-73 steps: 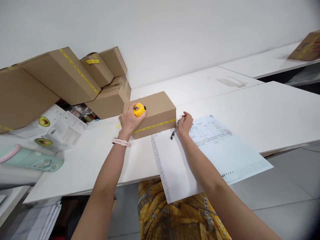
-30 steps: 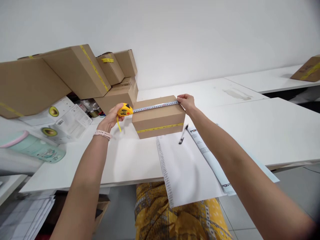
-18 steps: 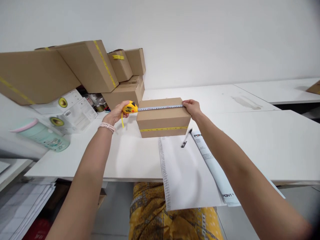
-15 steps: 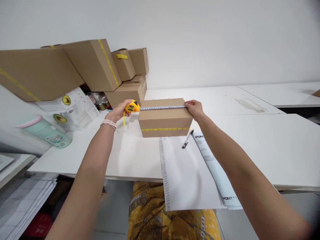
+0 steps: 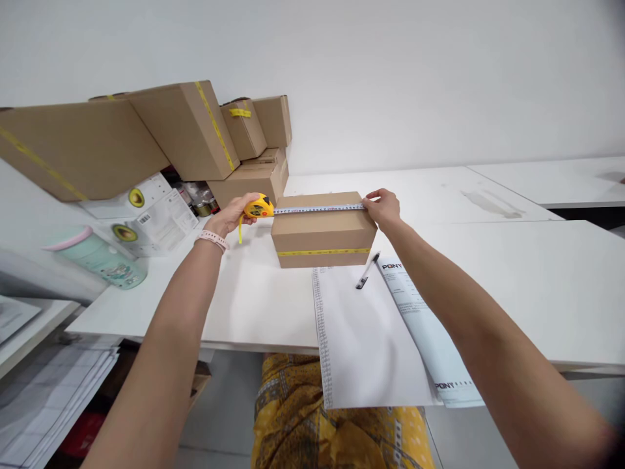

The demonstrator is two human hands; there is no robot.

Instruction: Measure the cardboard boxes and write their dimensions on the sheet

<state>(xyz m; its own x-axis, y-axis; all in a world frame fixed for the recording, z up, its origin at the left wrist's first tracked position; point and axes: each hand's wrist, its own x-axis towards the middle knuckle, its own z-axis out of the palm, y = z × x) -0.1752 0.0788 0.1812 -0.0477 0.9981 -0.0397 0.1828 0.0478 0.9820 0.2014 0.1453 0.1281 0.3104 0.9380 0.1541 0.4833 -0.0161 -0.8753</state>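
Left hand [image 5: 233,215] gripping yellow tape measure [image 5: 258,208] just left of cardboard box [image 5: 323,229] on table [image 5: 512,273], right hand [image 5: 385,208] pinching blade [image 5: 317,209] end at far right edge; likely slip and snap-back should that pinch loosen.

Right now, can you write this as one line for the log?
left hand: holds yellow tape measure case | right hand: pins white tape blade | brown cardboard box: on white table
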